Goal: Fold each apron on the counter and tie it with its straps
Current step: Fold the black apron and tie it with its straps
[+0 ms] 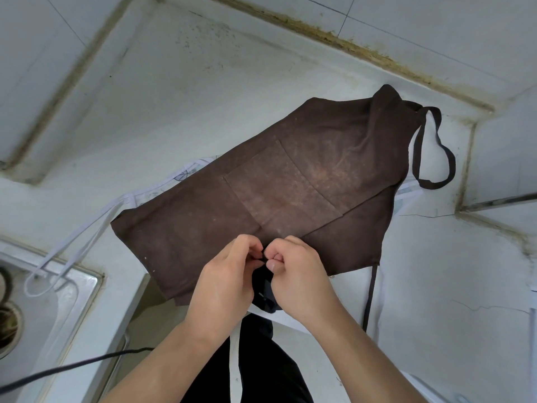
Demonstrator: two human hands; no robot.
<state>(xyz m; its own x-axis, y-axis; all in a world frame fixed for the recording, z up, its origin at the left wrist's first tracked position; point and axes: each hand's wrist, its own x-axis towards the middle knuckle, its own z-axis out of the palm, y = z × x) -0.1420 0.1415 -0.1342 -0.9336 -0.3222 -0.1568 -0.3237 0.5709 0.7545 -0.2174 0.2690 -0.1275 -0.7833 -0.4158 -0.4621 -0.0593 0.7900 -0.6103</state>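
A dark brown apron (290, 181) lies spread flat on the white counter (203, 97), with a square pocket in its middle. Its neck loop (436, 146) curls at the far right and one waist strap (372, 295) hangs over the counter's front edge. At the apron's near edge my left hand (229, 274) and my right hand (296, 277) are side by side, fingers curled, both pinching a thin dark strap between them. A bunched dark piece hangs below the hands. A white patterned apron (186, 173) lies under the brown one, only its edges showing.
White straps (72, 251) of the lower apron trail left onto a steel stove top (58, 301) with a burner. A black cable (72, 367) runs across the lower left. Tiled walls close the counter behind and at the right.
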